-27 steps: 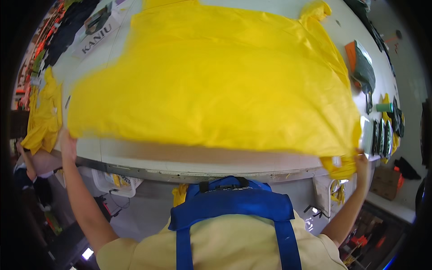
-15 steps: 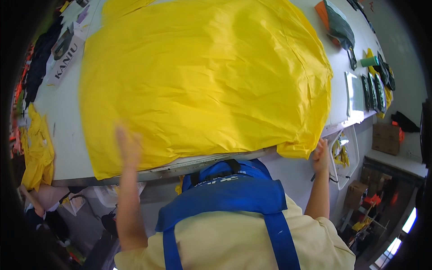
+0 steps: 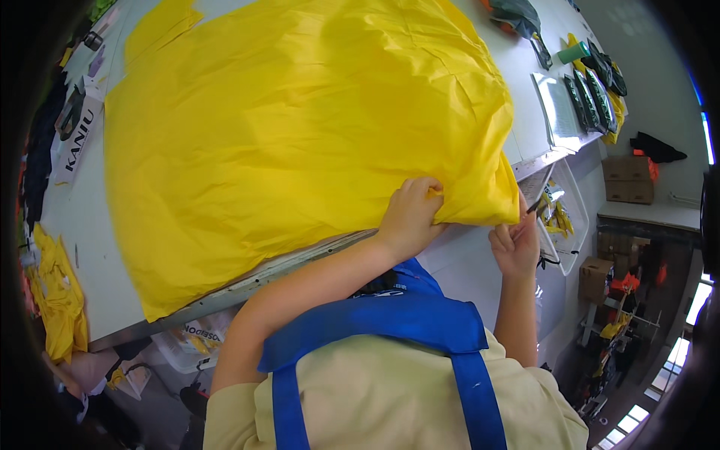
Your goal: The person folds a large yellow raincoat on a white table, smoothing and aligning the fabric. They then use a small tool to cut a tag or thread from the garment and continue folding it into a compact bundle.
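Note:
A large, shiny yellow fabric piece (image 3: 300, 135) lies spread and wrinkled over the white table (image 3: 75, 277), its near edge along the front. My left hand (image 3: 411, 214) reaches across to the right and pinches a fold of it close to that edge. Below the fabric's near right corner, my right hand (image 3: 516, 244) is closed, fingers curled, around a thin tool with a dark end (image 3: 533, 207). Most of this tool is hidden by the fingers, so its kind is unclear. The right fingertips are close to or touching the corner.
On the table's right are a green roll (image 3: 574, 52), dark packets (image 3: 591, 101) and a clear sheet (image 3: 555, 109). A white box (image 3: 79, 139) stands at left, near another yellow fabric piece (image 3: 56, 300). White baskets (image 3: 566, 217) sit below the table edge. Another person's arm (image 3: 64, 375) shows at lower left.
My left hand has swung from the fabric's left side over to its near right and taken hold of it. The right hand has risen slightly to the corner. The view has shifted.

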`<state>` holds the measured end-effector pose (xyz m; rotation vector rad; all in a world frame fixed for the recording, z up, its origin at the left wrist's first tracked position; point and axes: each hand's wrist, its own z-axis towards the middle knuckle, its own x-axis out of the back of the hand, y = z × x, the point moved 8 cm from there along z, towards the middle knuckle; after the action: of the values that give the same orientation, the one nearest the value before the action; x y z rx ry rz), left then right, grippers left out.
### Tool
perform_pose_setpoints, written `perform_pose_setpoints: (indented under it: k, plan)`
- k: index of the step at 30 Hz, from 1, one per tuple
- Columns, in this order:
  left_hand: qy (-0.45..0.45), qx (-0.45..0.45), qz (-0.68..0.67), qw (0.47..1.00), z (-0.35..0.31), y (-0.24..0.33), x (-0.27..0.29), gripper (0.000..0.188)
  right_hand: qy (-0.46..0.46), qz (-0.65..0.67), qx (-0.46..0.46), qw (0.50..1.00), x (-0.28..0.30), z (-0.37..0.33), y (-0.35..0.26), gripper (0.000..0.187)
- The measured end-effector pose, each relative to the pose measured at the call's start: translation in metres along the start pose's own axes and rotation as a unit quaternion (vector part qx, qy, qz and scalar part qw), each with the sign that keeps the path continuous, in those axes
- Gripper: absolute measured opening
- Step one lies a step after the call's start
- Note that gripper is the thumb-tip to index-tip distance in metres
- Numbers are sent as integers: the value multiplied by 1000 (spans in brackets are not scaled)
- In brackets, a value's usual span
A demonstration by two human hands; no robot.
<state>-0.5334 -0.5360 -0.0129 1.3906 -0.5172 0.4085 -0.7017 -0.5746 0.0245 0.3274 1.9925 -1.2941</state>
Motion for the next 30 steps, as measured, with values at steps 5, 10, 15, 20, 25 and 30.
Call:
perform_pose_setpoints:
  k: [5, 10, 15, 20, 25, 30]
  plan:
    - [-168, 191, -553, 793, 11, 33, -39, 51, 36, -198, -14, 979, 88, -30, 27, 63]
    - [-405, 166, -437, 786, 11, 64, -72, 46, 38, -386, -45, 921, 108, -40, -1, 38]
    - [-164, 33, -13, 986, 33, -15, -66, 42, 318, -695, -336, 551, 312, -152, -51, 30]
    - [-34, 106, 282, 953, -20, -97, -41, 56, 365, -615, -32, 698, 307, -27, -91, 33]
    - [-81, 180, 346, 917, -35, -126, -35, 63, 316, -481, 34, 817, 248, 196, -83, 29]
    - [-77, 192, 342, 917, -38, -127, -35, 64, 328, -570, 55, 752, 299, 239, -112, 24]
